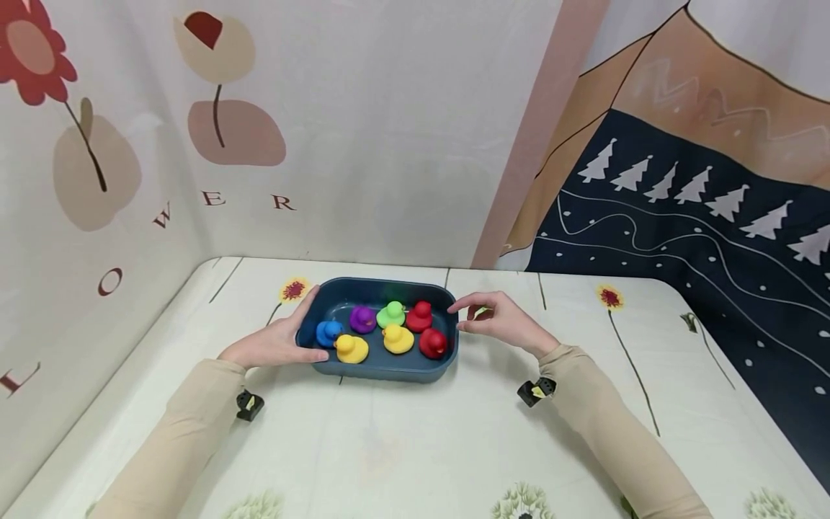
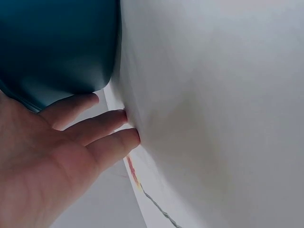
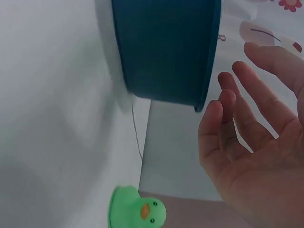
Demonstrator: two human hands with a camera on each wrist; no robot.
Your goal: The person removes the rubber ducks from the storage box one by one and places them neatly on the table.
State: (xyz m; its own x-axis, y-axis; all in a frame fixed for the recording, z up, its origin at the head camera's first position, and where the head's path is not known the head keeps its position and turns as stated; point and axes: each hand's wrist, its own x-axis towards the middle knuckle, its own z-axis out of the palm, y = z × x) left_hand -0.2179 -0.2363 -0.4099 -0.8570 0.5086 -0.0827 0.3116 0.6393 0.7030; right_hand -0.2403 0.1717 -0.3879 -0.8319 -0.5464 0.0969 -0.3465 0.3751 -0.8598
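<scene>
A dark blue plastic bin (image 1: 382,371) stands on the table, with several toy ducks inside: a blue duck (image 1: 329,332), a purple duck (image 1: 362,319), a light green duck (image 1: 392,315), red ducks (image 1: 433,344) and yellow ducks (image 1: 398,339). My left hand (image 1: 275,340) rests against the bin's left end, thumb along its front left corner. In the left wrist view its visible fingers (image 2: 97,127) are nearly straight, one touching the bin. My right hand (image 1: 499,321) is beside the right end, fingers loosely bent and holding nothing. Another green duck (image 3: 135,209) appears in the right wrist view.
That green duck is mostly hidden behind my right hand in the head view. A white cloth (image 1: 382,447) printed with flowers covers the table. Printed curtains (image 1: 389,144) hang along the back and left; a dark tree-patterned curtain (image 1: 648,223) hangs at the right.
</scene>
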